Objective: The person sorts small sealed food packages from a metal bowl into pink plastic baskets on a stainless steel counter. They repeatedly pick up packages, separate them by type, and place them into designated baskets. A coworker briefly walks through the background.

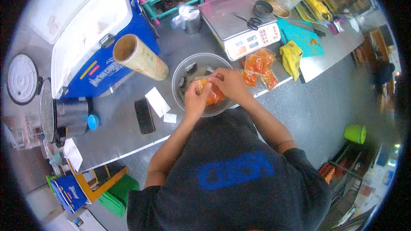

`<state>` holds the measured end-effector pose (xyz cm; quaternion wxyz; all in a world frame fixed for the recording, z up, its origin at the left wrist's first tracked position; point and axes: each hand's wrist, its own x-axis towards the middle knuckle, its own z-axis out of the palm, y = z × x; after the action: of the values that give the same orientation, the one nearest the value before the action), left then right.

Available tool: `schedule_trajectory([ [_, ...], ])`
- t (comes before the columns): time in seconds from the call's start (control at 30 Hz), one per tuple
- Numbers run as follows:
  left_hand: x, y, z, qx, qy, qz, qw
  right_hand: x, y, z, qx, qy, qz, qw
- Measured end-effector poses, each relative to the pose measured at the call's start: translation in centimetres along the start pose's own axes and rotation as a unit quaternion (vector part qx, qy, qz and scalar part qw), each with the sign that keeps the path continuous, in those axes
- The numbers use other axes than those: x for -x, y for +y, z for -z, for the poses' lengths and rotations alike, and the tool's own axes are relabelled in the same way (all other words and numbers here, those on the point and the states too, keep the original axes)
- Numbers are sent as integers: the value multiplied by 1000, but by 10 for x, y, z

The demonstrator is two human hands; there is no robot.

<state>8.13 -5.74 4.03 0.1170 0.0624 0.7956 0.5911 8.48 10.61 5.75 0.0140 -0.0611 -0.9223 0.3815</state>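
A round metal bowl (175, 94) stands at the table's front edge, with several dark pieces (191, 68) in it. Over the bowl, my left hand (197, 98) and my right hand (229, 85) pinch the top of a clear plastic bag of orange-red food (214, 96) between thumbs and fingers. The two hands are close together, and part of the bag is hidden by them. To the right of the bowl lie several small clear bags of similar orange-red food (258, 64), some overlapping. A crumpled yellow cloth (291, 58) lies beside them at the edge.
Behind the bowl stands a digital scale (224, 16) bearing black scissors (253, 23) and a dark ring-shaped container (262, 8). Left are a large film roll (141, 57), a blue cooler box (106, 67), a phone (144, 116) and white papers (157, 101). A knife lies on a turquoise board (301, 38).
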Motion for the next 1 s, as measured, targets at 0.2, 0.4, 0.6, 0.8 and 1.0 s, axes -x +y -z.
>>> schedule_trajectory([
  [0.2, -6, -17, 9, 120, 55, 57, 990, 21, 95, 46, 15, 200, -128, 971],
  [0.4, -12, -29, 6, 212, 31, 58, 975, 66, 223, 46, 332, 282, -152, 887],
  [0.6, -7, -19, -3, 222, 19, 41, 974, 68, 274, 48, 80, 190, -330, 921],
  [0.8, -11, -18, 2, 138, 47, 50, 988, 74, 245, 52, 15, 210, -273, 939],
  [1.0, -14, -20, 3, 183, 49, 59, 980, 66, 120, 66, -256, 133, -163, 943],
])
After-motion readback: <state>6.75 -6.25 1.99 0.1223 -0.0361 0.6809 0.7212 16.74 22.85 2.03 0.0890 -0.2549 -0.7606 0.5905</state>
